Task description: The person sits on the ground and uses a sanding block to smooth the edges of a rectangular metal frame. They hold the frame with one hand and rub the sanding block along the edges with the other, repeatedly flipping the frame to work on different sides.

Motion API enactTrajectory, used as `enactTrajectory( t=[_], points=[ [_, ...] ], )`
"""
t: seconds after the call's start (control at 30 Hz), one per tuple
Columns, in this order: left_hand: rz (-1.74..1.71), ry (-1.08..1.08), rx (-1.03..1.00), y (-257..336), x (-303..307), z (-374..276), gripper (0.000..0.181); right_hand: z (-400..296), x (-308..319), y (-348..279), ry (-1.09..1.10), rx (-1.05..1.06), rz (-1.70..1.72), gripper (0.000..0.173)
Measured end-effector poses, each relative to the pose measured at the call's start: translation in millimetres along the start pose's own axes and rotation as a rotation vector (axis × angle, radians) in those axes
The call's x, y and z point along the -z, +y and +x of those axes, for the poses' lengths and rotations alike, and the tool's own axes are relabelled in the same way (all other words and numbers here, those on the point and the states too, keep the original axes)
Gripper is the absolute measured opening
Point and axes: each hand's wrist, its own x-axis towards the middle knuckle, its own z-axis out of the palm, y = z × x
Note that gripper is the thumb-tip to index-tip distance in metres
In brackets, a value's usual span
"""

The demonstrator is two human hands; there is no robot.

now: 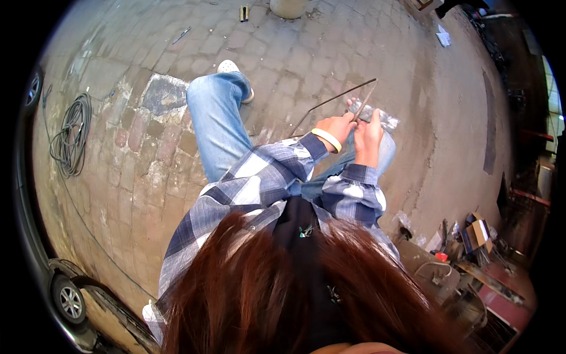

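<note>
My left hand (334, 130), with a yellow band at the wrist, is closed around the lower end of a rust-brown ridged metal rod (366, 98). That rod slants up and crosses in front of a mottled grey flat block (388, 119). The block rests in my right hand (369, 134), its thumb over the near face and fingertips showing past the far edge. A thin dark bent metal rod (341, 93) meets the ridged rod at its top and runs down to the left; whether they are joined I cannot tell. Both hands are close together above my right knee.
A coiled hose or cable (72, 137) lies left on the stone paving (119, 159). A parked car's wheel (68, 298) shows at lower left. A pen-like object (181, 35) and a pale bucket-like container (288, 7) are ahead. Cluttered scrap and an opened carton (477, 232) fill the lower right.
</note>
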Motion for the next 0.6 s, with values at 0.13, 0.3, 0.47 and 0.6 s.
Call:
enactTrajectory(
  t=[0.13,0.3,0.47,0.6],
  points=[
    [0.020,0.005,-0.034,0,-4,-2,0.025,19,-3,-10,0.075,0.004,-0.072,0.053],
    [-0.013,0.023,-0.016,-2,-9,2,0.026,9,-19,-3,0.266,0.146,-0.662,0.061],
    [-0.028,0.044,-0.019,2,-16,3,0.027,65,-9,6,0.240,0.118,-0.612,0.052],
    [-0.001,0.164,-0.083,-9,-5,7,0.025,56,2,-4,0.104,-0.021,-0.023,0.048]
  ],
)
